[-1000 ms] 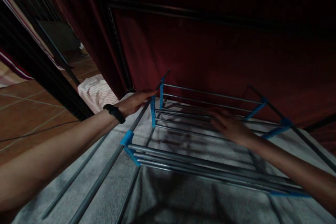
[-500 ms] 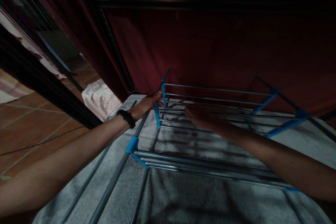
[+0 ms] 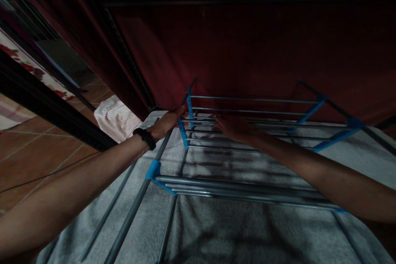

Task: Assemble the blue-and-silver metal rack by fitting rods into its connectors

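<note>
Metal rack (image 3: 133, 210) lay beneath and between both hands, spreading toward wearer. Left hand (image 3: 170, 123), black band (image 3: 144, 138) at wrist, was curled around rack's side tube, beside blue bracket (image 3: 183, 135). Right hand (image 3: 233, 128) was bent over rear-tier bar (image 3: 201, 120), to right of left hand; whether it gripped, could not tell. Front bars (image 3: 216, 183) ran nearer wearer than hands. Grey cloth (image 3: 198, 222) spread under rack; red curtain (image 3: 247, 53) hung beyond hands; striped cloth (image 3: 116, 117) lay left of left hand.
</note>
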`<state>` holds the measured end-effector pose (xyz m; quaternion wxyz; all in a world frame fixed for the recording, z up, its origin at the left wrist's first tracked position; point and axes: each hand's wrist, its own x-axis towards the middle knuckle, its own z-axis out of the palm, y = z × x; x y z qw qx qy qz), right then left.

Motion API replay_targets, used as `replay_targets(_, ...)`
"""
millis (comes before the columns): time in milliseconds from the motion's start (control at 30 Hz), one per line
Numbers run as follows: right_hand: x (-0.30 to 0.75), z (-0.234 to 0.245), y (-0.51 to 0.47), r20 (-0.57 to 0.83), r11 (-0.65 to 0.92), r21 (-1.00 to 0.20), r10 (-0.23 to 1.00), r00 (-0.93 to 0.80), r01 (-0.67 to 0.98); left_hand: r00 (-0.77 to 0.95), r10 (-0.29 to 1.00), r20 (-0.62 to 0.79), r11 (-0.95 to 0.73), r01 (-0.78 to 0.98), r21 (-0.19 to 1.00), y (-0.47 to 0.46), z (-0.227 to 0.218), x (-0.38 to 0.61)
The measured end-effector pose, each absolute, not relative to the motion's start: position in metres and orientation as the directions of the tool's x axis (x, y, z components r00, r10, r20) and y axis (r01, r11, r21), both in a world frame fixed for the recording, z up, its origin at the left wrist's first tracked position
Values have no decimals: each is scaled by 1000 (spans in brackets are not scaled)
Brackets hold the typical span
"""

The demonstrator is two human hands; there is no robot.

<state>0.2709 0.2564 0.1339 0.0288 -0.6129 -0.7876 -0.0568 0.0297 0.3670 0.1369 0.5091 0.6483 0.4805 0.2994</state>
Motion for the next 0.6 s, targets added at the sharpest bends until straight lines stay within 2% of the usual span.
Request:
replay_targets(300,270,140,256,99,213,72,971,-220,974,348,931,-115,5,303,953,373,134,30)
replay_targets(600,276,139,260,113,234,27,965,-235,972,384,919,-90,-8,247,969,371,134,29)
